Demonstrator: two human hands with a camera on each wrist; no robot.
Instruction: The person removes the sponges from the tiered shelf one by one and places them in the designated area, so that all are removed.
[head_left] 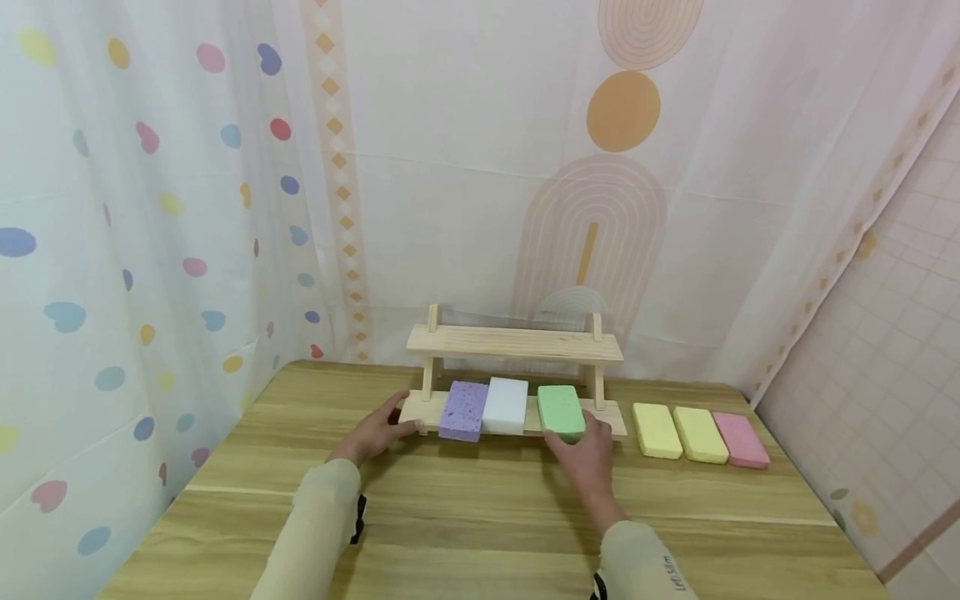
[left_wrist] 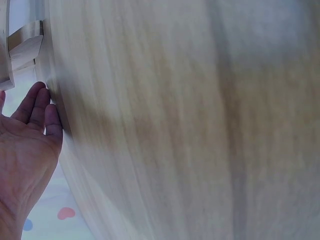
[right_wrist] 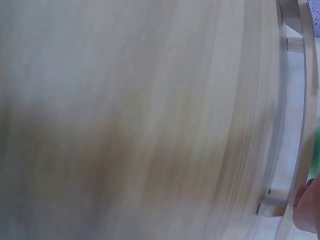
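Note:
A two-tier wooden rack (head_left: 517, 342) stands toward the back of the table. On its lower board lean a purple sponge (head_left: 463, 410) and, touching it on the right, a white sponge (head_left: 506, 404). My right hand (head_left: 588, 454) grips a green sponge (head_left: 560, 410) by its lower end, thumb at the left and fingers at the right, over the lower board with a gap to the white one. At the lower board's left end is my left hand (head_left: 375, 432), its thumb and forefinger spread around the corner. The left wrist view shows its other fingers (left_wrist: 37, 107) loosely extended beside the tabletop.
To the right of the rack, two yellow sponges (head_left: 657, 431) (head_left: 701, 434) and a pink sponge (head_left: 741, 439) lie in a row on the wooden table (head_left: 465, 517). Patterned curtains (head_left: 450, 208) hang behind and along the left side.

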